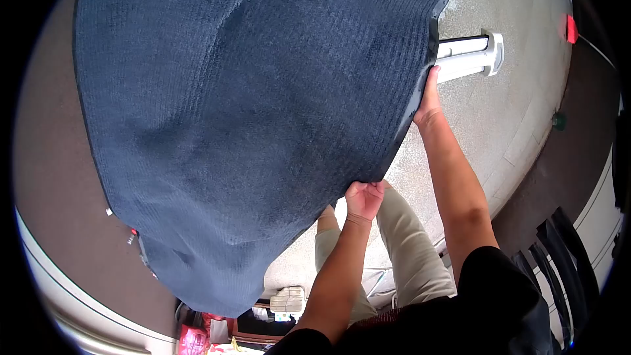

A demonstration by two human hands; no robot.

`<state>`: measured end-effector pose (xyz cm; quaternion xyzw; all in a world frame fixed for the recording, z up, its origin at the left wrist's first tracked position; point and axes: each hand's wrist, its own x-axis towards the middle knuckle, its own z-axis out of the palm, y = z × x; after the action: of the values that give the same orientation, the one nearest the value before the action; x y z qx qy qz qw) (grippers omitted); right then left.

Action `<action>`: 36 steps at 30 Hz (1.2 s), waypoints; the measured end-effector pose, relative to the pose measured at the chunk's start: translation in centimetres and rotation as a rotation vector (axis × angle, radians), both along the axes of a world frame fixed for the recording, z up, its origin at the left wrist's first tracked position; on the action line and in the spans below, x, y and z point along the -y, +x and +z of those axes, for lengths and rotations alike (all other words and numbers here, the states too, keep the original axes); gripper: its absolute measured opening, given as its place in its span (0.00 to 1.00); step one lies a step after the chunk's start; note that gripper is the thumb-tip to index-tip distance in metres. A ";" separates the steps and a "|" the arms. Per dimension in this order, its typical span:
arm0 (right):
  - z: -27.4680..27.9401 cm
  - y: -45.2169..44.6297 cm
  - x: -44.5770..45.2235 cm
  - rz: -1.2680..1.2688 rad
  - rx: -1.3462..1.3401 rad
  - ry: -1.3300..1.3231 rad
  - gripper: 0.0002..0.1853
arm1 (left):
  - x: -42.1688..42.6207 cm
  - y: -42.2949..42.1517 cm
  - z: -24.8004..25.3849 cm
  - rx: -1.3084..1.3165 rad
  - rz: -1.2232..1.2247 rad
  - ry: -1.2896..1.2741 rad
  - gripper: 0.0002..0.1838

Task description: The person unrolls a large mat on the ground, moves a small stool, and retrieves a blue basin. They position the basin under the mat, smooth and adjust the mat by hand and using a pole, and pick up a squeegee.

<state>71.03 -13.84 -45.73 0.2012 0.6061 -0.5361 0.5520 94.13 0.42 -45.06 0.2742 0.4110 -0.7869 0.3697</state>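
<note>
A dark blue ribbed mat [256,112] edged in black fills most of the head camera's view as I follow from a distance, its near edge raised in two bare hands. The left hand [366,200] is clamped on the black edging near the knees, its fingers curled over the rim. The right hand [429,98] is set against the mat's right edge, farther from the body; most of its fingers are hidden, and I cannot tell whether they close on it.

The mat lies in front of the wearer's body, its surface creased and rippled, with a pale, shiny patch near the top, where it runs out of my sight. Below and to the right I see a light, speckled floor [526,112] with faint joint lines. A white bar with a capped end [493,54] pokes out from behind the mat, just beside the right hand.

Around the room, a brown surface [49,118] borders the scene at left, meeting a pale curved panel. A small red object [571,29] and a green one [559,120] sit at far right, above long black strips [568,250]. Red packaging [192,340] and a beige bundle [287,299] crowd the bottom, near the light trousers [411,250].
</note>
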 end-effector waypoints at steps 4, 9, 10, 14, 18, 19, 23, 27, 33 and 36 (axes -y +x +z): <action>-3.5 -1.1 -4.2 -0.069 0.074 -0.119 0.56 | 0.1 0.7 -0.5 -0.071 -0.066 0.045 0.25; -3.2 -1.6 -2.4 -0.090 0.064 -0.144 0.50 | 1.9 1.6 2.8 -0.181 -0.066 0.045 0.29; -2.7 -1.9 -1.5 -0.093 0.077 -0.143 0.45 | 2.6 1.9 3.5 -0.242 -0.076 -0.003 0.30; -2.8 -2.5 0.6 -0.006 -0.001 -0.092 0.29 | 2.7 2.9 1.2 -0.219 -0.217 0.079 0.22; -0.8 -1.9 0.9 0.019 -0.006 0.021 0.27 | 0.3 3.2 -5.4 -0.075 -0.305 0.147 0.14; -0.3 -2.0 1.1 -0.028 0.073 0.030 0.27 | 0.8 2.8 -5.5 -0.083 -0.300 0.140 0.14; 1.5 -3.2 0.5 0.019 -0.048 0.120 0.39 | 2.3 2.3 -6.1 0.172 -0.335 0.353 0.07; 0.5 -4.3 1.6 0.174 -0.253 0.185 0.38 | 3.8 2.3 -6.4 0.258 -0.391 0.402 0.05; 6.8 -2.1 3.8 -0.077 -0.481 -0.117 0.12 | 5.5 2.5 -4.5 0.229 -0.361 0.165 0.07; 9.4 -0.3 2.0 0.004 -0.679 -0.174 0.08 | 7.0 3.5 -4.1 0.248 -0.531 0.144 0.03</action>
<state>70.76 -15.81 -36.36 -0.0375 0.7075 -0.6211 0.3351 97.61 -6.61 -49.19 0.4917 0.3312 -0.7854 0.1780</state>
